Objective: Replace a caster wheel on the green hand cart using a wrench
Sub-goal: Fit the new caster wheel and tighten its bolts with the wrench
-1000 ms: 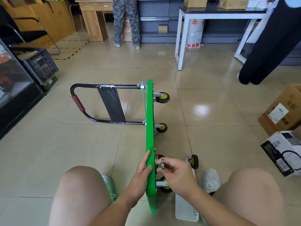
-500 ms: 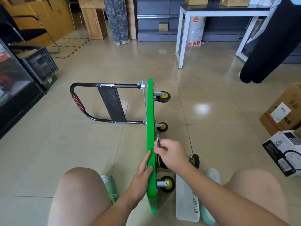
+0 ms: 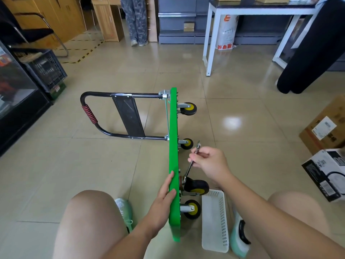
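The green hand cart (image 3: pixel 172 139) stands on its side edge on the floor, black handle (image 3: pixel 89 114) folded out to the left, wheels pointing right. My left hand (image 3: pixel 164 196) presses flat against the near part of the green deck, fingers straight. My right hand (image 3: pixel 209 162) grips a slim metal wrench (image 3: pixel 192 163) whose lower end sits at the mount of a black-and-yellow caster wheel (image 3: pixel 197 186). Another caster (image 3: pixel 192 209) sits below it, and two more casters (image 3: pixel 188 108) (image 3: pixel 186 143) are farther along the deck.
A white perforated plastic basket (image 3: pixel 214 221) lies on the floor right of the cart, between my knees. Cardboard boxes (image 3: pixel 324 126) (image 3: pixel 326 172) stand at the right. A white table (image 3: pixel 211 34), a black crate (image 3: pixel 46 71) and a standing person (image 3: pixel 135 19) are farther off.
My right hand has swung away from the deck to the right and up, tilting the wrench outward about its lower end at the caster mount. My left hand stays on the deck.
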Demonstrator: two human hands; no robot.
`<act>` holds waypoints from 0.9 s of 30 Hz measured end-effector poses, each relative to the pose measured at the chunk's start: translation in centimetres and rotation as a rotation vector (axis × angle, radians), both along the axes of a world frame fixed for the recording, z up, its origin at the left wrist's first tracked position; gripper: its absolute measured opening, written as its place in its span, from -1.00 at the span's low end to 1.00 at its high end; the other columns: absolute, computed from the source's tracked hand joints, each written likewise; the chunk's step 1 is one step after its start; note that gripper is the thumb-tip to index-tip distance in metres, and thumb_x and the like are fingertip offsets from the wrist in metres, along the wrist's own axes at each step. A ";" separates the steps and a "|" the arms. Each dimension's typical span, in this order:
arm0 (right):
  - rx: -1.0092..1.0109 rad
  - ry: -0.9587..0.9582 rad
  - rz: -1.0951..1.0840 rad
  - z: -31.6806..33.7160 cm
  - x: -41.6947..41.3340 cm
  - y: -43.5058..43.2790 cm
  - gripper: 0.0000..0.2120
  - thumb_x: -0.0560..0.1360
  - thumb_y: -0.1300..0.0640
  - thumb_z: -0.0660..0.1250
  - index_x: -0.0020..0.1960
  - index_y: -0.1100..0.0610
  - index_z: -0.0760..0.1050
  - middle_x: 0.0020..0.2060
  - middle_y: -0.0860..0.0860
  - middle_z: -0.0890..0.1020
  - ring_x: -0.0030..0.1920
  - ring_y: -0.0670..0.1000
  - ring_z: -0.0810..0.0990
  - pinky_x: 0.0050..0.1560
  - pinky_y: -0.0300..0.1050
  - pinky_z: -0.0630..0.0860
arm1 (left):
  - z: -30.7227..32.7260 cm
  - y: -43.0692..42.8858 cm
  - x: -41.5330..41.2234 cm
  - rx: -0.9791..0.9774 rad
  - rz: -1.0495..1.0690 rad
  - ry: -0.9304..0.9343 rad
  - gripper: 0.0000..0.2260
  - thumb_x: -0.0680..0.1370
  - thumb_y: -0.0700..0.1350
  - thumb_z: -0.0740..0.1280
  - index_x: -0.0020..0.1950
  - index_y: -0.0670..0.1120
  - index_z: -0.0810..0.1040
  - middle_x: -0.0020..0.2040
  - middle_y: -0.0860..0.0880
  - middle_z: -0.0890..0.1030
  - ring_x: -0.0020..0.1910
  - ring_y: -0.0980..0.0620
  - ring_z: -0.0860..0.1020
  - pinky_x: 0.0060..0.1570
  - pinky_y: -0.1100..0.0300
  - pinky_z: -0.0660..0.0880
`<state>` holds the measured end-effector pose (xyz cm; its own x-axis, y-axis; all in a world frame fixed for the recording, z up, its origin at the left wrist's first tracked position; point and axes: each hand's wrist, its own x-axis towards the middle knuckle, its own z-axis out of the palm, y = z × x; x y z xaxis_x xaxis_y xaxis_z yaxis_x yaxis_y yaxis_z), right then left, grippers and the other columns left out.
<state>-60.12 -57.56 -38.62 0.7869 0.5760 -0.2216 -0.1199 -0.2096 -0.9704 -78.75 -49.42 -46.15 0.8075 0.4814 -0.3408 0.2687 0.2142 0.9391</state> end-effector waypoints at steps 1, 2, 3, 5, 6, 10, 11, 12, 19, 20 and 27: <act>0.000 -0.057 0.012 0.4 -0.5 -0.8 -0.85 0.50 0.27 0.49 0.00 0.05 0.69 -0.14 -0.12 0.76 -0.09 -0.14 0.73 -0.07 -0.27 0.66 | 0.1 0.0 0.0 -0.002 0.002 0.000 -0.53 0.77 -0.01 0.15 0.45 0.60 0.25 0.59 0.26 0.31 0.56 0.10 0.34 0.61 -0.05 0.23; 0.008 -0.108 0.031 0.6 -1.1 -1.6 -0.83 0.49 0.26 0.50 -0.03 0.00 0.69 -0.15 -0.19 0.75 -0.08 -0.18 0.72 -0.06 -0.32 0.63 | 0.1 -0.1 -0.1 -0.001 0.003 0.002 -0.53 0.77 -0.01 0.15 0.45 0.61 0.25 0.59 0.25 0.32 0.56 0.10 0.34 0.61 -0.05 0.24; 0.024 -0.138 0.052 0.7 -1.8 -2.4 -0.81 0.49 0.24 0.51 -0.05 -0.04 0.69 -0.14 -0.23 0.74 -0.07 -0.21 0.71 -0.06 -0.37 0.60 | 0.2 -0.1 -0.1 0.003 0.006 0.002 -0.53 0.77 -0.01 0.15 0.45 0.61 0.25 0.59 0.24 0.32 0.56 0.09 0.35 0.60 -0.05 0.24; 0.055 -0.142 0.089 0.4 -3.4 -3.8 -0.81 0.48 0.23 0.51 -0.07 -0.07 0.71 -0.09 -0.21 0.74 -0.02 -0.22 0.70 -0.03 -0.42 0.57 | 0.3 -0.3 -0.1 0.013 0.018 0.005 -0.53 0.76 0.00 0.16 0.44 0.61 0.26 0.58 0.23 0.34 0.55 0.08 0.37 0.60 -0.05 0.26; 0.075 -0.137 0.104 0.1 -4.2 -4.2 -0.79 0.48 0.26 0.51 -0.08 -0.07 0.73 -0.08 -0.18 0.75 -0.01 -0.21 0.70 0.00 -0.41 0.57 | 0.4 -0.3 -0.1 0.017 0.023 0.006 -0.53 0.76 0.00 0.16 0.45 0.61 0.26 0.58 0.22 0.35 0.54 0.08 0.38 0.59 -0.05 0.26; 0.165 -0.105 0.118 -1.4 -6.7 -4.6 -0.56 0.46 0.46 0.43 -0.15 -0.11 0.74 -0.13 -0.10 0.76 -0.05 -0.17 0.72 0.02 -0.37 0.57 | 0.4 -0.5 0.0 0.036 0.040 0.008 -0.52 0.76 -0.02 0.16 0.44 0.60 0.27 0.57 0.23 0.37 0.54 0.13 0.38 0.60 -0.03 0.25; 0.172 -0.111 0.126 -1.8 -7.2 -4.5 -0.52 0.46 0.48 0.42 -0.14 -0.13 0.73 -0.13 -0.11 0.76 -0.06 -0.17 0.72 0.02 -0.36 0.57 | 0.4 -0.5 0.0 0.042 0.044 0.008 -0.52 0.76 -0.03 0.16 0.44 0.60 0.28 0.57 0.23 0.37 0.53 0.15 0.37 0.60 -0.02 0.25; 0.174 -0.124 0.137 -2.3 -7.6 -4.5 -0.51 0.46 0.48 0.41 -0.13 -0.15 0.73 -0.12 -0.11 0.76 -0.04 -0.16 0.72 0.03 -0.34 0.59 | 0.4 -0.5 0.0 0.047 0.043 0.007 -0.52 0.76 -0.03 0.16 0.44 0.59 0.28 0.57 0.23 0.38 0.54 0.15 0.38 0.60 -0.02 0.24; 0.190 -0.257 0.162 -3.4 -9.1 -4.4 -0.73 0.40 0.12 0.41 -0.04 -0.24 0.70 -0.06 -0.13 0.75 0.01 -0.07 0.73 0.09 -0.19 0.64 | 0.5 -0.4 0.0 0.020 0.045 0.002 -0.54 0.75 -0.01 0.18 0.44 0.59 0.29 0.58 0.17 0.38 0.54 0.10 0.39 0.60 -0.03 0.25; 0.175 -0.281 0.183 -3.4 -8.9 -4.2 -0.73 0.40 0.11 0.40 -0.05 -0.26 0.70 -0.08 -0.15 0.74 -0.01 -0.12 0.72 0.07 -0.24 0.62 | 0.5 -0.5 0.0 0.018 0.047 0.000 -0.54 0.75 0.00 0.18 0.44 0.59 0.29 0.58 0.17 0.38 0.54 0.10 0.38 0.60 -0.03 0.24; -0.015 -0.278 0.200 -2.4 -4.7 -0.9 -0.80 0.44 0.14 0.43 -0.11 -0.18 0.67 -0.13 -0.20 0.74 -0.05 -0.17 0.70 0.10 -0.18 0.60 | 0.6 -0.5 0.0 0.020 0.039 0.016 -0.52 0.76 -0.04 0.15 0.43 0.60 0.29 0.58 0.20 0.36 0.53 0.10 0.39 0.59 -0.03 0.27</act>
<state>-64.87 -58.41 -41.07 0.6904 0.7231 -0.0236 0.1939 -0.2164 -0.9569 -78.70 -49.89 -45.55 0.7824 0.5195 -0.3435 0.2757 0.2056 0.9390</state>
